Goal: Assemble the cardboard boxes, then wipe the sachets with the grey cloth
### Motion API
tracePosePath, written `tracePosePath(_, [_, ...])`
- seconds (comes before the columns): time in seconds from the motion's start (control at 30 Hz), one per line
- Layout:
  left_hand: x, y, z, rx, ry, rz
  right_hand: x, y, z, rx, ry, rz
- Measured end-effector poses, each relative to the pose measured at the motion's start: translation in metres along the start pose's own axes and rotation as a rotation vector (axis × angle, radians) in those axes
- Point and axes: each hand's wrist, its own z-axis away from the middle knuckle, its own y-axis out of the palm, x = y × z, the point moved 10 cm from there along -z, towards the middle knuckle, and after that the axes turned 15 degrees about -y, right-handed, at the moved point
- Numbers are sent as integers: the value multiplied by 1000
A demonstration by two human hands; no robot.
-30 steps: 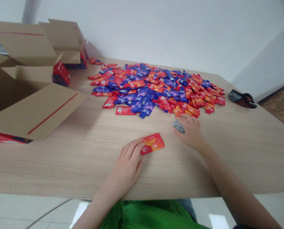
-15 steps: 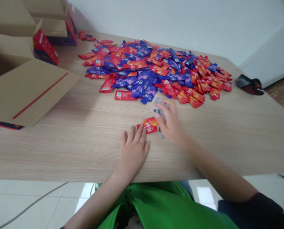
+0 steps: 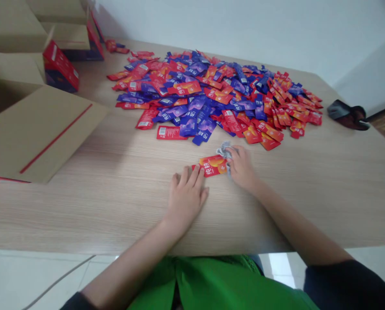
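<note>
A red sachet with an orange print lies flat on the wooden table. My left hand rests palm down, its fingers stretched out and their tips pressing on the left end of the sachet. At the other end, my right hand is closed round a crumpled grey cloth. The cloth touches the sachet's right end, and part of it is hidden under the fingers. Just beyond both hands spreads a large pile of red and purple sachets.
An open cardboard box stands at the left with a flap reaching over the table. Behind it is another open box. A dark, glossy curved object lies at the right end. A white wall borders the back.
My right hand with the cloth has shifted a little right and toward me, to the sachet's right end. The left hand still holds the other end down. The whole view has shifted slightly.
</note>
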Motion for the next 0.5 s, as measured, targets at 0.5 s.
tracePosePath(0.5, [-15,9,-46,-12,97,25,43,37,-59,160,-143,83])
